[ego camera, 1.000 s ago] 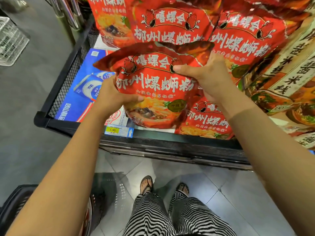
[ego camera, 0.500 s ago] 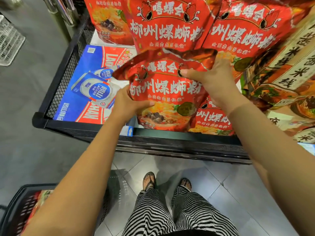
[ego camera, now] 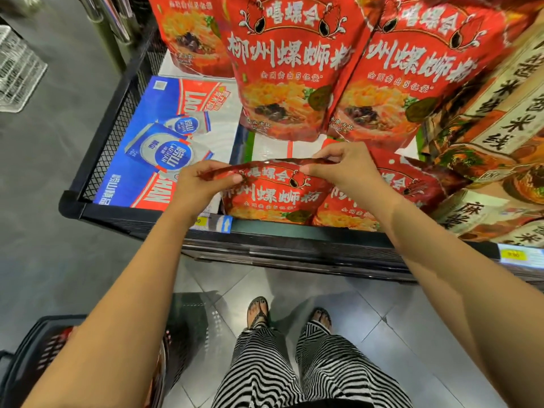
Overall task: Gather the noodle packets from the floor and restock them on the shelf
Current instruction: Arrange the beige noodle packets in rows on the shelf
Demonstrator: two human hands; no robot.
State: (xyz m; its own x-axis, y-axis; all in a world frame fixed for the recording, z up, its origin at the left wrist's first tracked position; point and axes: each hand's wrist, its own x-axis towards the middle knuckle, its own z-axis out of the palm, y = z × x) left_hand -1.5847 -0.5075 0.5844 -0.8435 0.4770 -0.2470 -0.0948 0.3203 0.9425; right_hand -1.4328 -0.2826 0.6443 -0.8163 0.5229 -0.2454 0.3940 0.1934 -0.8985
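Observation:
A red noodle packet (ego camera: 273, 195) with white Chinese lettering stands at the front of the black wire shelf (ego camera: 294, 234). My left hand (ego camera: 203, 184) pinches its top seam at the left corner. My right hand (ego camera: 344, 169) pinches the same seam at the right. Another red packet (ego camera: 394, 195) stands just right of it, partly behind my right wrist. Two larger-looking red packets (ego camera: 291, 72) (ego camera: 412, 69) stand behind in the back row, with a third (ego camera: 191, 33) at the far left.
A blue and red beer carton (ego camera: 153, 148) lies flat on the shelf's left end. Beige rice-noodle packs (ego camera: 500, 119) fill the right. A black shopping basket (ego camera: 35, 363) sits on the tiled floor at bottom left, by my sandalled feet (ego camera: 259, 312). Price tags (ego camera: 515, 254) line the shelf edge.
Both hands lowered the packet from mid-air down onto the shelf front. They shifted from gripping its sides to pinching its top seam. The camera view tilted closer to the shelf.

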